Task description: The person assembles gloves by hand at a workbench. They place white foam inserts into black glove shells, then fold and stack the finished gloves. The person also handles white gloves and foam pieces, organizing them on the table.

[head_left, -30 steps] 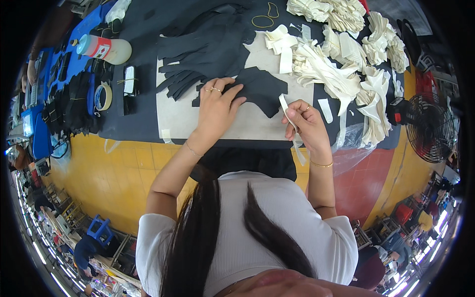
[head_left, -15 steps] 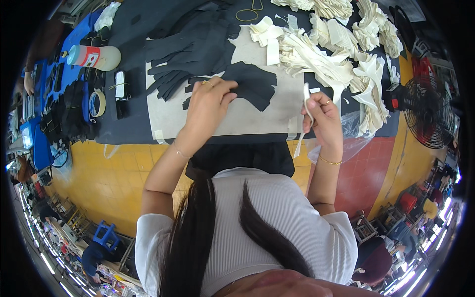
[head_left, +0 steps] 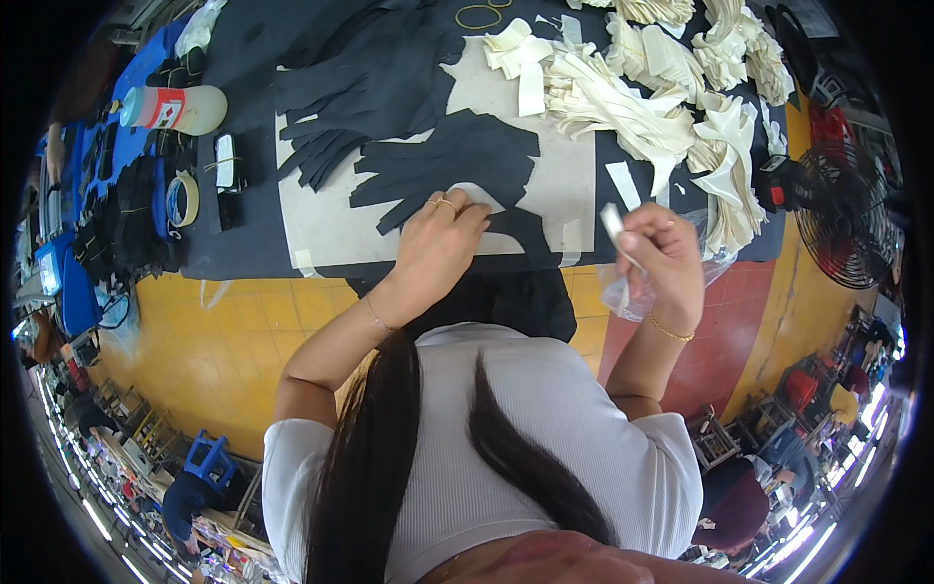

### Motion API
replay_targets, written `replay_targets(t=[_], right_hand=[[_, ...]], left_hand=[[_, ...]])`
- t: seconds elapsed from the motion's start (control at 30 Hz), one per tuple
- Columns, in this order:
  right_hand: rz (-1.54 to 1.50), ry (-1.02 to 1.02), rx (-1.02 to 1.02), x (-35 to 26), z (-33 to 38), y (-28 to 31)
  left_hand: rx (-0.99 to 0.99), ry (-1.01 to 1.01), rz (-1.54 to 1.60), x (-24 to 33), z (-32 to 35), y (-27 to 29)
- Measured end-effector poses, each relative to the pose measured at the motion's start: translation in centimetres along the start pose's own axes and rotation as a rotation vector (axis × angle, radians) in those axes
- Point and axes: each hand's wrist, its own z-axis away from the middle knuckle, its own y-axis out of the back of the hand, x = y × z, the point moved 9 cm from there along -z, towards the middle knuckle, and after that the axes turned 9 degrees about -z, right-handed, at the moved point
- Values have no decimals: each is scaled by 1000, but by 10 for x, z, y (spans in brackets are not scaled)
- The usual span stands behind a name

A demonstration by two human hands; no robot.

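Note:
My left hand (head_left: 438, 243) presses flat on a black fabric piece (head_left: 457, 165) that lies on a pale cutting board (head_left: 321, 224), with fingers over a small white strip at the piece's edge. My right hand (head_left: 662, 255) is raised beside the board's right end and pinches a thin white strip (head_left: 615, 226). A clear plastic bag (head_left: 623, 292) hangs under that hand. More black glove-shaped pieces (head_left: 360, 88) are stacked at the board's far left.
A heap of cream fabric strips (head_left: 671, 88) fills the far right of the dark table. A tape roll (head_left: 182, 200), a bottle (head_left: 175, 109) and dark items lie at left. A black fan (head_left: 846, 219) stands at right. Yellow and red floor below.
My right hand has lifted the white strip off the board and drawn it toward me. My left hand stays on the black piece while the view has shifted closer.

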Motion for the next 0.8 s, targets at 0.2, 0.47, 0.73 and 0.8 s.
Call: replay_targets(t=[0.2, 0.47, 0.73, 0.8], right_hand=[[172, -292, -138, 47, -32, -56], [468, -338, -374, 60, -65, -132], [604, -308, -486, 74, -87, -170], [637, -302, -500, 77, -89, -173]], left_hand=[[162, -36, -189, -7, 41, 1], [46, -7, -253, -15, 94, -8], [57, 23, -148, -21, 112, -14], [93, 18, -137, -21, 114, -11]])
